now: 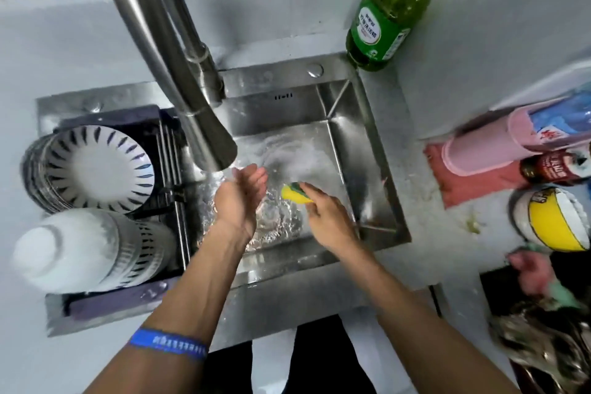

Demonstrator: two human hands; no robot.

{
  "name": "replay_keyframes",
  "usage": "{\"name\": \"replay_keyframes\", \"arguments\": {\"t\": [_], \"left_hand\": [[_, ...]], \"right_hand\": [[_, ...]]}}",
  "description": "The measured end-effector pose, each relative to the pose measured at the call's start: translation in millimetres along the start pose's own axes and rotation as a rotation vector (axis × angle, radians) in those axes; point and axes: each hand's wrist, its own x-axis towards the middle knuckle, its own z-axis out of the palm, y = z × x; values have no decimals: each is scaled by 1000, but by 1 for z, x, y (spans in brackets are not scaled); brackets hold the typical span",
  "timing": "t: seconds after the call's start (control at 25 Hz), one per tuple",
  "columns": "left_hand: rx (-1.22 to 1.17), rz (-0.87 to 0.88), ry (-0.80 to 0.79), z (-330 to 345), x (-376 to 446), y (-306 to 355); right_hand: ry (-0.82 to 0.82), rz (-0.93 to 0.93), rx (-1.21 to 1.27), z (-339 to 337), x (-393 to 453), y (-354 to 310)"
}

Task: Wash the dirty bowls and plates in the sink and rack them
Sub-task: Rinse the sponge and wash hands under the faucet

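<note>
Rinsing off, dishes already racked

My left hand (240, 198) hangs relaxed and empty under the faucet (204, 137); my right hand (329, 217) pinches the sponge (295, 193) over the sink (377, 169). The plates (96, 166) and bowls (96, 249) stand racked at left. Next, I judge, rinse and set down the sponge.

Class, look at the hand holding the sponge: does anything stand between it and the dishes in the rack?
Yes. The left hand, open under the faucet, sits between the right hand, which grips the sponge, and the rack at the sink's left side, where the plates and bowls stand.
</note>
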Motion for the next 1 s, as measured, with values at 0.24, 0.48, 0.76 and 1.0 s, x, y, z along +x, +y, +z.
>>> {"name": "replay_keyframes", "arguments": {"t": [0.24,0.48,0.76,1.0], "left_hand": [[-317,-105,-339,-39,-7,52],[-343,-130,-251,-48,-5,48],[313,-28,-80,-43,-6,35],[220,-58,-54,-19,-3,14]], "right_hand": [[71,-362,-46,47,28,-142],[-33,-166,-36,36,36,-150],[83,-25,83,17,29,-118],[13,208,312,-5,36,-76]]}}
